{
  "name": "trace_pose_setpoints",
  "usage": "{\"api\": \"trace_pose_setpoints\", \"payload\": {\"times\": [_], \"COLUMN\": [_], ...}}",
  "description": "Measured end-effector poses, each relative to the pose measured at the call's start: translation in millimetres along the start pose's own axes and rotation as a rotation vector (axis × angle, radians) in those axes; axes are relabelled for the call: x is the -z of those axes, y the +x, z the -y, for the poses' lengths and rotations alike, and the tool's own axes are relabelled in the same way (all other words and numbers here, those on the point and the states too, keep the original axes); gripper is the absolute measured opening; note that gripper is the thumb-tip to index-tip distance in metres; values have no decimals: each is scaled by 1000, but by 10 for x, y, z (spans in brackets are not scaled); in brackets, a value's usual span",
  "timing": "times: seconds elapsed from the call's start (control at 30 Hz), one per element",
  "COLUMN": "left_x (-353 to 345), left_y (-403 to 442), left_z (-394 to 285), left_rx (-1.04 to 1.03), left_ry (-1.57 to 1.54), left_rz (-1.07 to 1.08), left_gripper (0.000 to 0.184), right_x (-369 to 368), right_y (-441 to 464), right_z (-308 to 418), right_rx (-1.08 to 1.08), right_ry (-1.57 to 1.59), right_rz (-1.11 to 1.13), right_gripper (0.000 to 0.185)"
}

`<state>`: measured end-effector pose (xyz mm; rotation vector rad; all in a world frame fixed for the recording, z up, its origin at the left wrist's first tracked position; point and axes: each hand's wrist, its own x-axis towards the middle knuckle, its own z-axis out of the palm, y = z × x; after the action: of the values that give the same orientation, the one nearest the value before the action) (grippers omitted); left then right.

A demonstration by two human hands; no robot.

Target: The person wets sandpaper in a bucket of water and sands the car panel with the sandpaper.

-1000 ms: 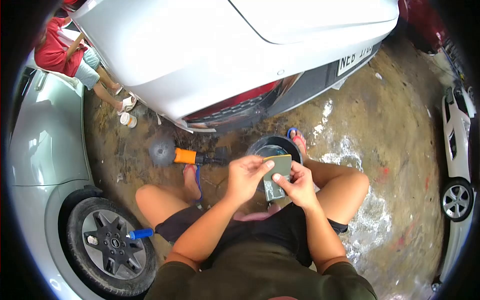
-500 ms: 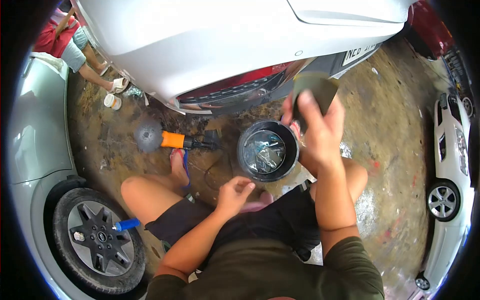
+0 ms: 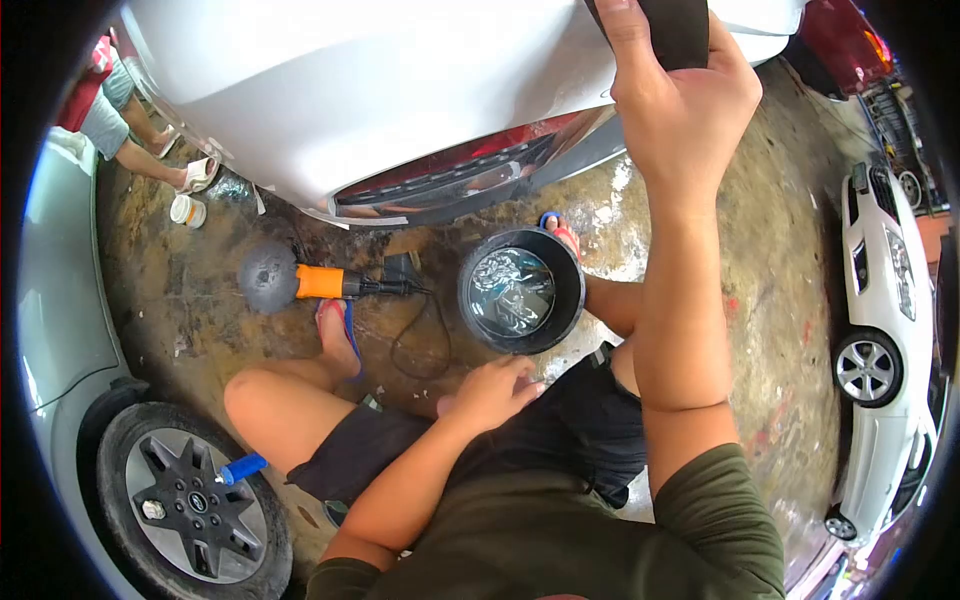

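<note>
My right hand (image 3: 690,125) is raised at the top right, its thumb and fingers closed on a dark sheet of sandpaper (image 3: 680,35). The sheet lies up against or just in front of the white car's body panel (image 3: 420,70); I cannot tell if it touches. My left hand (image 3: 490,392) hovers low over my lap, fingers loosely bent and apart, with nothing in it. Just beyond it stands a black bucket (image 3: 572,300) of water (image 3: 510,290), with pale pieces showing in it that I cannot name.
An orange and black power tool (image 3: 320,281) with a round grey pad lies on the wet floor, its cord looping nearby. A blue bottle (image 3: 242,469) rests by a car wheel (image 3: 195,500). Another person's legs (image 3: 140,155) and a white tub (image 3: 188,211) are at upper left.
My right hand has moved up from above the bucket to the car panel, carrying the sandpaper. My left hand has shifted slightly right and down. The view has shifted a little.
</note>
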<state>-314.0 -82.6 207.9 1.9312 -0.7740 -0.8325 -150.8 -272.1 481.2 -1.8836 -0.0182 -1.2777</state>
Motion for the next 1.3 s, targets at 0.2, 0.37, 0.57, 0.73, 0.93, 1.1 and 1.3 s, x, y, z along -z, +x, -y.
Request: {"api": "trace_pose_setpoints", "payload": {"times": [0.2, 0.37, 0.57, 0.73, 0.93, 1.1, 1.3], "left_x": [-22, 15, -14, -29, -25, -5, 60], "left_y": [7, -6, -12, -11, -62, -68, -153], "left_z": [20, 29, 40, 48, 85, 90, 20], "left_rx": [-27, -5, -19, -32, -48, -18, 246], "left_ry": [32, 50, 36, 72, 74, 133, 302], "left_rz": [22, 37, 57, 63, 46, 73, 419], "left_gripper": [40, 39, 40, 41, 42, 42, 50], "right_x": [-364, -334, -405, -584, -544, -445, -493], "right_y": [-171, -157, -255, -294, -267, -175, -197], "right_z": [125, 84, -8, 139, 144, 112, 67], "right_rx": [-28, -177, 144, 121, 31, -128, -12], "right_ry": [-92, 7, -77, -170, -95, 0, -129], "right_rz": [-203, -315, -254, -289, -292, -384, -378], "right_gripper": [21, 32, 24, 22, 29, 29, 30]}}
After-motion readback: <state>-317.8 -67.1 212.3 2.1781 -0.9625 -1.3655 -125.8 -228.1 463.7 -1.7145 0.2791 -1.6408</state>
